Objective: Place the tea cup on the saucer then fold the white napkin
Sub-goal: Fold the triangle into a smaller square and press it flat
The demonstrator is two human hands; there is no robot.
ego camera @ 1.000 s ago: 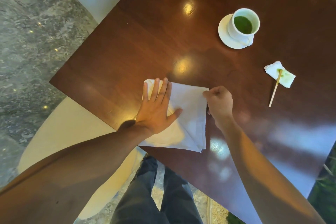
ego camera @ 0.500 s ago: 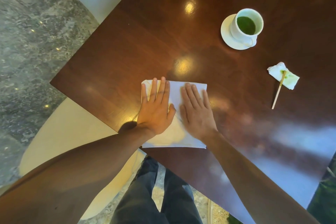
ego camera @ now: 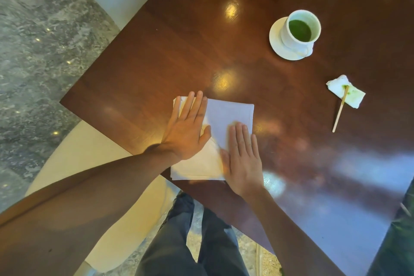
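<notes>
A white tea cup (ego camera: 301, 29) with green tea stands on a white saucer (ego camera: 276, 43) at the far right of the dark wooden table (ego camera: 179, 51). The white napkin (ego camera: 230, 116) lies folded into a rectangle at the table's near edge. My left hand (ego camera: 187, 132) lies flat on its left half, fingers spread. My right hand (ego camera: 243, 159) presses flat on its lower right part, fingers together. Neither hand grips anything.
A small crumpled tissue (ego camera: 346, 92) stained green lies at the right with a wooden stir stick (ego camera: 339, 114) resting on it. A cream chair seat (ego camera: 78, 163) sits below the table's near corner. My legs (ego camera: 190, 242) are under the table edge.
My right hand let go of the napkin's right edge, laid itself flat on the napkin, then slid down toward the near edge. The left hand stayed pressed in place.
</notes>
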